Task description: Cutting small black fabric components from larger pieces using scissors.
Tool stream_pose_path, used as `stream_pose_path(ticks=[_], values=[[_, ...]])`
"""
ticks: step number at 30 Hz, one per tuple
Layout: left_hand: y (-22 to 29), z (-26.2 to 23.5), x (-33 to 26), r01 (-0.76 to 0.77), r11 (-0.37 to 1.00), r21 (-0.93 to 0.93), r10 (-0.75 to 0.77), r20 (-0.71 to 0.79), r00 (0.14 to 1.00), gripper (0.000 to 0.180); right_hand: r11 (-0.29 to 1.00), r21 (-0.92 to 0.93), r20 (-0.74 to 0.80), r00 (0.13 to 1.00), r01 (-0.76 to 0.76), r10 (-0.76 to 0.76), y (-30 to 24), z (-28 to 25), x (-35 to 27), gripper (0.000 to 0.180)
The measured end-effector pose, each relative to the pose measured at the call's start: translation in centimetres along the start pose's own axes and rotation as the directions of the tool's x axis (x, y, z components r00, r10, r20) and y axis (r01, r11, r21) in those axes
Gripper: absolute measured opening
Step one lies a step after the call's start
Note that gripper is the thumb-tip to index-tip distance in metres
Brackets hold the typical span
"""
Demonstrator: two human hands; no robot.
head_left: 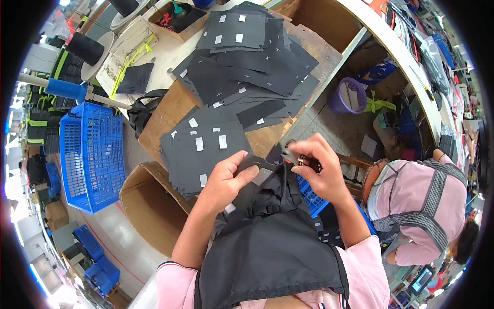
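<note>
My left hand is closed on a dark grey fabric piece, its thumb lying on top near a pale patch. My right hand is curled around small thread snips, their metal tip close to the fabric's right edge. Beyond my left hand, a stack of dark fabric pieces with white patches lies on the wooden board. A larger, looser heap of similar pieces covers the board's far part. My fingers partly hide the snips' handles.
On the left stand a blue plastic crate and an open cardboard box. A purple basket is on the floor to the right. A co-worker in a pink shirt bends close by on my right. Black thread cones stand at the far left.
</note>
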State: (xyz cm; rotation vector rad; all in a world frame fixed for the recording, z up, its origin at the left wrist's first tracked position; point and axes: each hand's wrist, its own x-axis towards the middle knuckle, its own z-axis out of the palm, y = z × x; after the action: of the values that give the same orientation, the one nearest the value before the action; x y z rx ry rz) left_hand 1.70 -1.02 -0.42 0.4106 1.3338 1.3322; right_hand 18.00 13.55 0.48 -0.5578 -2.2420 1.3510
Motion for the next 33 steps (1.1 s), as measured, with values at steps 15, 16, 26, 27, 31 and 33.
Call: stream_pose_path(ticks=[15, 16, 26, 27, 31, 33], values=[[-2.2, -0.5, 0.7, 0.055, 0.985, -0.163, -0.045, 0.067, 0.997, 0.032, 0.689, 0.477, 0.325, 0.838, -0.545, 0.438, 1.8, 3.6, -0.6, 0.019], [-2.2, -0.3, 0.7, 0.097, 0.989, -0.115, -0.094, 0.035, 0.995, 0.031, 0.764, 0.439, 0.154, 0.878, -0.472, 0.454, 1.4, 4.2, -0.8, 0.021], [-2.0, 0.6, 0.8, 0.048, 0.998, -0.042, -0.051, -0.092, 0.994, 0.017, 0.946, -0.318, -0.086, 0.992, 0.056, -0.088, 0.8, 2.6, -2.6, 0.029], [-2.0, 0.6, 0.8, 0.049, 0.998, -0.041, -0.052, -0.089, 0.995, 0.017, 0.942, -0.326, -0.043, 0.994, 0.079, -0.098, 0.9, 2.3, -2.4, 0.031], [-1.8, 0.6, 0.8, 0.073, 0.997, 0.025, -0.072, -0.036, 0.997, 0.016, 0.899, -0.378, 0.077, 0.976, 0.220, -0.206, 1.5, 1.3, -1.7, 0.034], [-1.7, 0.7, 0.8, 0.084, 0.996, 0.016, -0.083, -0.033, 0.996, 0.015, 0.885, -0.380, 0.088, 0.962, 0.271, -0.257, 1.6, 1.1, -1.2, 0.035]])
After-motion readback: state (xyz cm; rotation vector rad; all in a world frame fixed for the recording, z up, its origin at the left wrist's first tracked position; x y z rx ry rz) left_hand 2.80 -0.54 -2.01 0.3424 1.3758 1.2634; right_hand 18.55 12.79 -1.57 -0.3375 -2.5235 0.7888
